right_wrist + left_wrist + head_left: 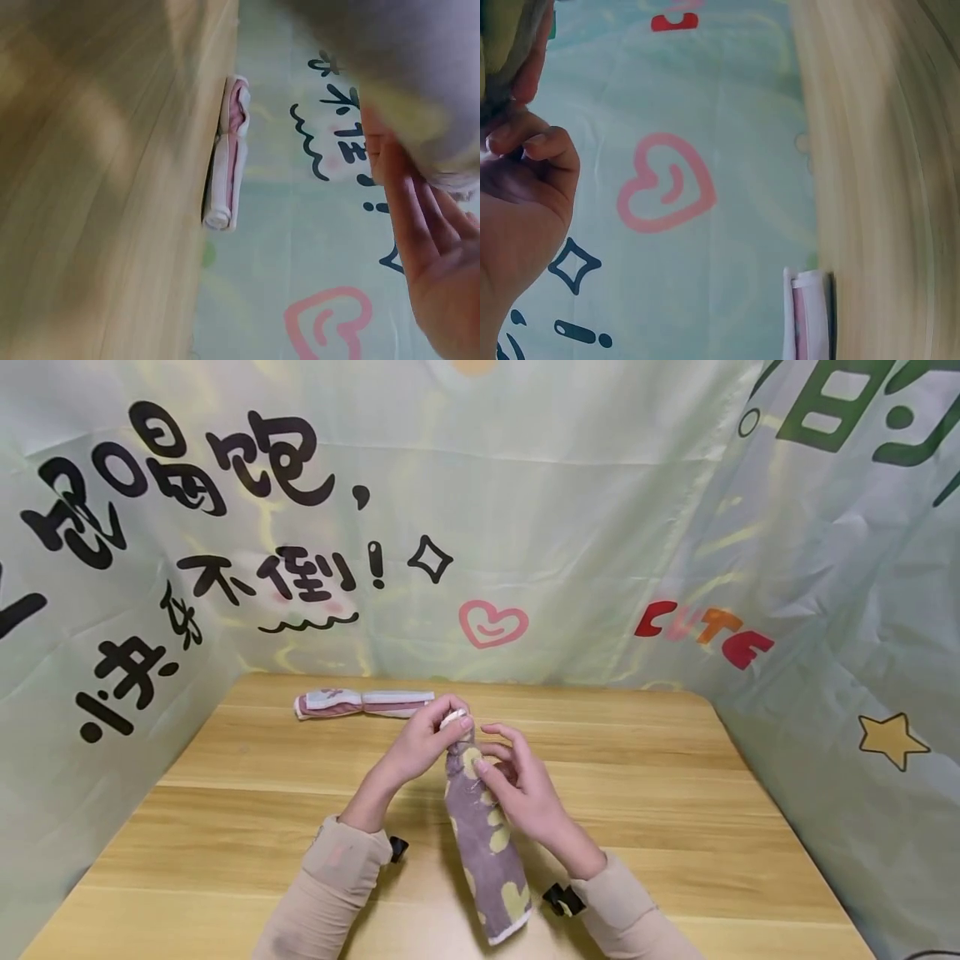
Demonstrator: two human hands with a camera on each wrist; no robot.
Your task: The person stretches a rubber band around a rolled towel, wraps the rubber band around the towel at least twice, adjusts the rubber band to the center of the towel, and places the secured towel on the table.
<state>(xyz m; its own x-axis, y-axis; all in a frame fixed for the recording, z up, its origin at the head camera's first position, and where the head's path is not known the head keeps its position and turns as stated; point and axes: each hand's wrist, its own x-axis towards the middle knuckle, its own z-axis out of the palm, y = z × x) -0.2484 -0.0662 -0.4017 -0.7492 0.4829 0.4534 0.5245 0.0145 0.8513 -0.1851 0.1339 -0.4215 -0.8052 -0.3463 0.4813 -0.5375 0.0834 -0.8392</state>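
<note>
Between the left hand's (pixel 423 747) thumb and fingers, the narrow upper end of a purple, yellow-patterned cloth roll (pixel 486 852) is pinched; just below, its side is gripped by the right hand (pixel 531 789). The roll is held over the worktop (pixel 660 777), wider end toward the near edge. By the far edge, left of centre, a pink-and-white bundle (pixel 333 703) is laid.

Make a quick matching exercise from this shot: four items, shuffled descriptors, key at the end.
Items
1. Left hand
2. Held cloth
3. Rolled cloth
4. Star

Descriptors
A. Lies near the far edge of the table
B. Gold, on the backdrop
C. At the narrow end of what is being handled
D. Purple with yellow patches

Pairs: 1-C, 2-D, 3-A, 4-B
</note>
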